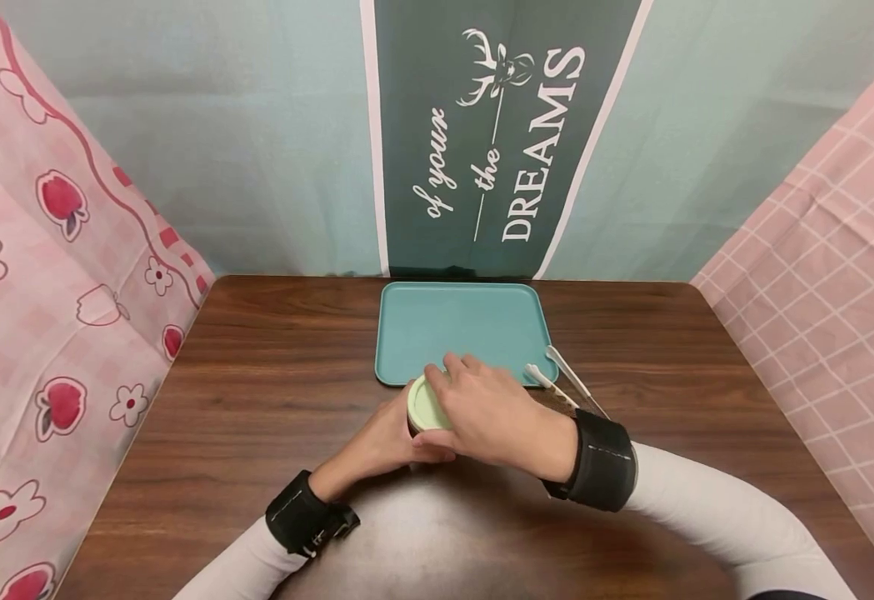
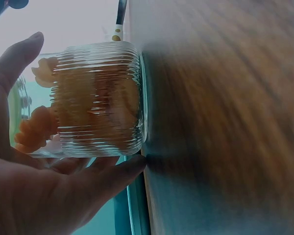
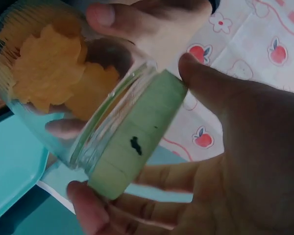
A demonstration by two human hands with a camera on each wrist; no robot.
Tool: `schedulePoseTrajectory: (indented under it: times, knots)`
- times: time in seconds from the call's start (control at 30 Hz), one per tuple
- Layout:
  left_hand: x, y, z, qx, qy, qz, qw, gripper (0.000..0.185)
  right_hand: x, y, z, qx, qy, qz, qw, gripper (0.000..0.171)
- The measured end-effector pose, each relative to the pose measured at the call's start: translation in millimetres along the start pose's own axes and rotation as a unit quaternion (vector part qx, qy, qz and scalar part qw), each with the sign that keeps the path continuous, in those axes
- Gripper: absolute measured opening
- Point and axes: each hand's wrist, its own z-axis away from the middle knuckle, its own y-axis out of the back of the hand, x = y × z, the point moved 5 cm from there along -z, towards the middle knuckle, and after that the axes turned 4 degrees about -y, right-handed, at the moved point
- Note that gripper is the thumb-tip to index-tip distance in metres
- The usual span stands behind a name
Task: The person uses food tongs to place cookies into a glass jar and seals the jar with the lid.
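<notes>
A ribbed glass jar (image 2: 98, 98) with orange and brownish flower-shaped pieces (image 3: 49, 68) inside stands upright, its base right at the tabletop. My left hand (image 1: 387, 435) holds the jar's side, the thumb on one side and the fingers on the other. A pale green lid (image 1: 426, 405) sits on the jar's mouth. From above, my right hand (image 1: 485, 412) grips this lid by its rim, fingertips on one edge and thumb on the opposite one. A small dark mark (image 3: 135, 145) shows on the lid's side. In the head view the hands hide most of the glass.
Behind the hands lies a teal tray (image 1: 462, 329) on the brown wooden table (image 1: 279, 367). Two slim utensils with white ends (image 1: 567, 375) lean by the tray's right corner, over a brown object (image 1: 551, 402) partly hidden by my right forearm. Curtains (image 1: 819, 225) enclose the table.
</notes>
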Motion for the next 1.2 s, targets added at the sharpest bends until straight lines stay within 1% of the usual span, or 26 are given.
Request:
schedulePoseTrajectory:
  times: [0.1,0.17,0.23,0.3,0.37,0.43,0.5,0.57,0.63,0.73,0.83,0.97,1.1,1.2]
  knots:
    - [0.6,-0.1,-0.4,0.004,-0.015,-0.015,0.9998,0.1,-2.0,-0.1,1.8,-0.001,-0.009,0.013,1.0,0.089]
    - [0.6,-0.4,-0.9,0.002,-0.019,-0.023,0.9996,0.101,-1.1,0.7,2.0,-0.012,-0.002,0.014,1.0,0.093]
    - [0.3,-0.2,-1.0,0.001,-0.022,-0.024,0.9995,0.1,0.0,3.9,1.2,-0.022,0.03,0.005,0.999,0.094]
    - [-0.4,-0.2,-0.6,-0.003,-0.02,-0.017,0.9996,0.095,0.9,8.1,-0.3,-0.029,0.08,-0.016,0.996,0.092]
    - [-0.2,-0.1,-0.6,-0.006,-0.022,-0.003,0.9997,0.09,1.5,12.0,-1.7,-0.041,0.136,-0.033,0.989,0.091]
    - [0.4,-0.2,-0.2,-0.007,-0.027,0.012,0.9995,0.083,2.3,13.7,-2.9,-0.065,0.177,-0.048,0.981,0.09]
    - [0.8,-0.7,0.1,-0.008,-0.029,0.027,0.9992,0.08,3.0,13.4,-4.2,-0.092,0.201,-0.051,0.974,0.092]
    - [1.3,-1.3,0.5,-0.009,-0.028,0.034,0.999,0.079,3.7,12.8,-5.5,-0.114,0.212,-0.044,0.97,0.091]
    - [0.8,-1.9,1.1,-0.01,-0.022,0.031,0.9992,0.08,3.7,11.8,-7.2,-0.125,0.218,-0.038,0.967,0.087]
    - [0.5,-2.5,0.7,-0.009,-0.02,0.024,0.9995,0.085,3.4,11.9,-9.6,-0.125,0.22,-0.023,0.967,0.079]
    - [-0.1,-2.2,0.0,-0.006,-0.016,0.014,0.9998,0.091,3.3,11.7,-11.5,-0.115,0.206,-0.01,0.972,0.072]
    - [-1.7,-1.7,-0.3,-0.004,-0.004,0.004,1.0,0.096,3.4,11.7,-12.7,-0.103,0.165,0.001,0.981,0.069]
    - [-3.3,-1.6,-0.8,-0.007,0.004,0.005,1.0,0.093,3.0,10.0,-13.5,-0.096,0.118,0.005,0.988,0.067]
    - [-2.8,-0.7,-1.3,-0.007,0.003,0.005,1.0,0.092,1.3,8.9,-14.2,-0.078,0.092,0.016,0.993,0.067]
